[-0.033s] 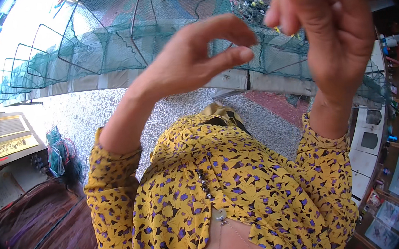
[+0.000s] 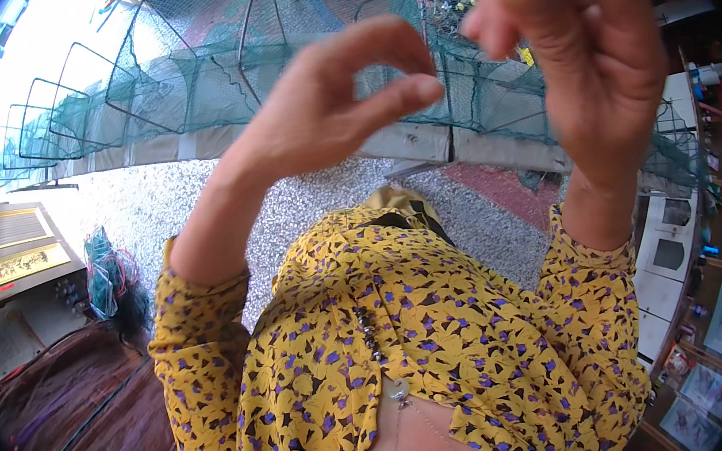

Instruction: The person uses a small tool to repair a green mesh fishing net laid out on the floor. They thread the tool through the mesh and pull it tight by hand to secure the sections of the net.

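My left hand (image 2: 325, 109) is raised in front of the green mesh net (image 2: 176, 91). Its forefinger and thumb curl into a ring with their tips drawn together; anything pinched there is too small or blurred to make out. Higher up on the right, my right hand (image 2: 600, 56) has its thumb pressed to its bent fingers. Whatever it may pinch does not show. Dark wire frames (image 2: 49, 109) stretch the net, which lies across a long grey-edged surface (image 2: 410, 144) beyond my knees.
A bundle of green netting and cords (image 2: 108, 272) stands at left beside a cabinet (image 2: 4, 257). Brown-red netting (image 2: 70, 410) spreads at lower left. White cabinets (image 2: 663, 253) line the right. A small yellow thing (image 2: 526, 55) shows behind my right hand.
Both hands have shifted a little to the left, the left one also slightly upward. More of the small yellow thing behind my right hand now shows.
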Demonstrator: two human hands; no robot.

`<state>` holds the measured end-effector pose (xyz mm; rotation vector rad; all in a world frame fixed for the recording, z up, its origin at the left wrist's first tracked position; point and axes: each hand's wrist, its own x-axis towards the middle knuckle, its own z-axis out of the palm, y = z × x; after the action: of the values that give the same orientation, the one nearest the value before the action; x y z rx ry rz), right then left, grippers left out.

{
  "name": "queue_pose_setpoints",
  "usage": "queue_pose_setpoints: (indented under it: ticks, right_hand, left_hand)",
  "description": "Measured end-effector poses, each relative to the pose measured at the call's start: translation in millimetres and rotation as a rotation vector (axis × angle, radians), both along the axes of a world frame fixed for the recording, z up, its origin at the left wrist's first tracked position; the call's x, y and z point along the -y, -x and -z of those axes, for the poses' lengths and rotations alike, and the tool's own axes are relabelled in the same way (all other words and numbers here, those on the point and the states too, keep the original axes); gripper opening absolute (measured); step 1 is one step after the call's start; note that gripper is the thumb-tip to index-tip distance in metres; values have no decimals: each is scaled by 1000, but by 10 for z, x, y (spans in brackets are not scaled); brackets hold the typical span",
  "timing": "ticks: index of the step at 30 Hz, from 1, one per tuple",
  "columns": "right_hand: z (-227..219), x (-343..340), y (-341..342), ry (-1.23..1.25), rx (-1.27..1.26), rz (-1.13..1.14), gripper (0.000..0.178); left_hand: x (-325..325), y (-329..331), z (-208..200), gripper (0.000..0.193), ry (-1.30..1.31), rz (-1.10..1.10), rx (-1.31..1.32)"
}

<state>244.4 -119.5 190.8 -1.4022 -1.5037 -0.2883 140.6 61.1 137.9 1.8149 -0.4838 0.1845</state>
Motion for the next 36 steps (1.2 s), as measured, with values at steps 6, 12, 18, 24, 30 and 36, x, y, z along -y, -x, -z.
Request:
queue_pose_setpoints:
  ticks: [6, 12, 18, 24, 30, 36]
  right_hand:
    - [41, -126, 107, 253, 154, 105, 19]
    - [-10, -158, 127, 624, 183, 164, 15]
    - [-154, -163, 34, 783, 2, 5, 14]
    - [-43, -183, 289, 768, 124, -274, 15]
    - [137, -262, 609, 791, -50, -406, 22]
    - [162, -319, 647, 767, 37, -477, 23]
  left_hand:
    - [-430, 230, 42, 27, 42, -152, -126]
    - [-605, 404, 149, 21, -97, -180, -198]
    - [-433, 564, 96, 20, -55, -206, -250]
    - [-32, 889, -209, 57, -280, -199, -506]
    - [181, 1243, -134, 24, -214, -387, -427]
    - [194, 1302, -28, 12, -98, -435, -362]
